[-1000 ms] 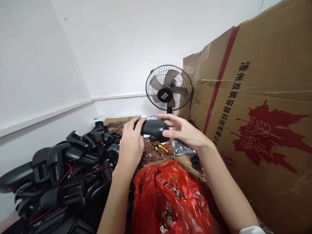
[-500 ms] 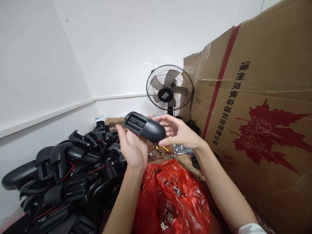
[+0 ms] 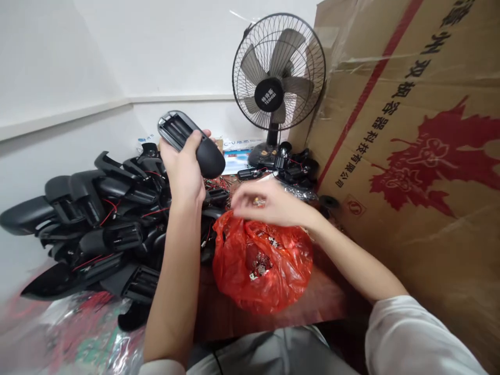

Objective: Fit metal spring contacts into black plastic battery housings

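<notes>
My left hand (image 3: pixel 187 166) is raised left of the middle, wrapped round a black plastic battery housing (image 3: pixel 213 156). The housing's rounded end points down to the right, its battery slots face me, and my thumb lies across it. My right hand (image 3: pixel 263 200) hovers at the far rim of a red plastic bag (image 3: pixel 230 276), fingers curved and blurred by motion. Whether its fingertips touch the bag or pinch anything cannot be made out. Small shiny metal pieces (image 3: pixel 260 264) lie inside the bag.
A pile of black housings (image 3: pixel 86 200) with red wires fills the left side. A fan (image 3: pixel 269 94) stands at the back, with more black parts (image 3: pixel 300 161) beside it. A large cardboard box (image 3: pixel 375 172) walls off the right. Clear plastic bags (image 3: pixel 89 333) lie at front left.
My right hand has let go of the housing and moved down towards the red bag. My left hand has lifted the housing to the left and closed round it. The view has tilted down.
</notes>
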A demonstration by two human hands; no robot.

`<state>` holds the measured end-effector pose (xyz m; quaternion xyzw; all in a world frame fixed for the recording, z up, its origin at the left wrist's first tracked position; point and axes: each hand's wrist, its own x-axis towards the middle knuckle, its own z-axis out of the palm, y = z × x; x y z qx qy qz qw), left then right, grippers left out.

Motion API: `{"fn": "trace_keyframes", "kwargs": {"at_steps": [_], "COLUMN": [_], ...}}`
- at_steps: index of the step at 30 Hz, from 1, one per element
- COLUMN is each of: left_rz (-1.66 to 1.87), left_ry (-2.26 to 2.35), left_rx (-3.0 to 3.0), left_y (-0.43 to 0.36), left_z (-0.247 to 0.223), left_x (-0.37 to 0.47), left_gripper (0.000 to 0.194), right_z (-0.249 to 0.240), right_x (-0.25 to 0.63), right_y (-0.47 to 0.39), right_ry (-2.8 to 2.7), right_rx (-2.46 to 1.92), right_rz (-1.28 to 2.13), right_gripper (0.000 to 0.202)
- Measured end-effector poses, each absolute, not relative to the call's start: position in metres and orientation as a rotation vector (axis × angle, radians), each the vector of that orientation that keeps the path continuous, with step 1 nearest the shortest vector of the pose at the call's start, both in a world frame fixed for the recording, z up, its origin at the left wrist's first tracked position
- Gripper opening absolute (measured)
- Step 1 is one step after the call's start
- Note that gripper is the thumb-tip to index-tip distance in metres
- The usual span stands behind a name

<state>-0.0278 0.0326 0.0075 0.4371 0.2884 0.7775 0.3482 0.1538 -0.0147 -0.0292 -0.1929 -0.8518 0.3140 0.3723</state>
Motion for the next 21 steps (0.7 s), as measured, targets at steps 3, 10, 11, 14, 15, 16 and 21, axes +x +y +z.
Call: {"fn": "trace_keyframes", "kwargs": {"at_steps": [3, 10, 11, 14, 15, 16, 21], "left_rz": [2.01, 1.896, 1.88, 1.85, 1.847, 1.847, 1.854], "left_ry": [0.732, 0.738, 0.745, 0.764, 0.774, 0.785, 0.817], "left_rx": [1.157, 1.275, 1.282, 1.306, 1.313, 1.319, 1.335], "left_y": [0.033, 0.036, 0.036, 0.036, 0.036, 0.036, 0.031], "left_z": [0.008, 0.007, 0.007, 0.007, 0.007, 0.007, 0.009], "left_x": [-0.033, -0.035, -0.035, -0.032, -0.031, -0.03, -0.023], "left_gripper": [0.042, 0.046, 0.048, 0.052, 0.053, 0.053, 0.052], "right_z": [-0.066, -0.096, -0.096, -0.096, -0.097, -0.099, -0.113], "right_x": [0.158, 0.167, 0.165, 0.157, 0.155, 0.153, 0.15], "right_y": [-0.016, -0.01, -0.012, -0.017, -0.018, -0.019, -0.014], "right_ry": [-2.634, -3.039, -3.056, -3.083, -3.083, -3.078, -3.041], "right_rx": [-0.575, -1.194, -1.18, -1.079, -1.057, -1.046, -1.015], "right_rz": [0.881, 0.798, 0.785, 0.813, 0.822, 0.828, 0.842], "right_gripper": [0.004, 0.023, 0.025, 0.022, 0.019, 0.017, 0.01]}}
